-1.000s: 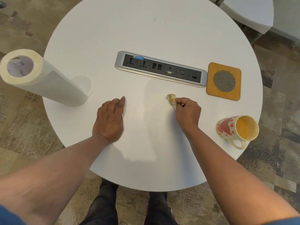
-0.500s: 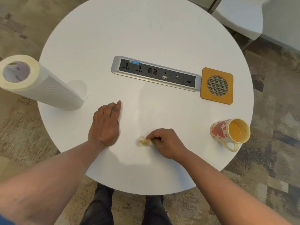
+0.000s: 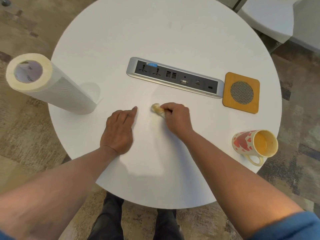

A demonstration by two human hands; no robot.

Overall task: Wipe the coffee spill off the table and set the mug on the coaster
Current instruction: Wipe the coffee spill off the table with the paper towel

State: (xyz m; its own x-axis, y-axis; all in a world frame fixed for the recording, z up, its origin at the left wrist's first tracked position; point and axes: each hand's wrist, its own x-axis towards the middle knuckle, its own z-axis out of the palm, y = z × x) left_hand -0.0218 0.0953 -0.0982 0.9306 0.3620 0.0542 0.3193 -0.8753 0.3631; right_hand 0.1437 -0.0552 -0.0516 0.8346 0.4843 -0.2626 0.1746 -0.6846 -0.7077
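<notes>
We are mid-wipe: our right hand (image 3: 174, 116), at the centre of the frame, is closed around a crumpled, coffee-stained paper towel wad (image 3: 157, 109) pressed to the table (image 3: 173, 40), with only a faint tan smear (image 3: 155, 121) visible below it. Our left hand (image 3: 118, 131) lies flat and empty just left of it. The mug (image 3: 254, 146) lies on its side at the lower right, well apart from the coaster (image 3: 241, 92) at the right, so that step seems wholly undone.

An office or meeting room: a round white desk (image 3: 173, 32) has a built-in silver panel (image 3: 174, 77) of power, network, video and USB sockets. Patterned brown-and-grey carpet (image 3: 26, 135) covers the floor, and another white desk (image 3: 270, 16) stands nearby.
</notes>
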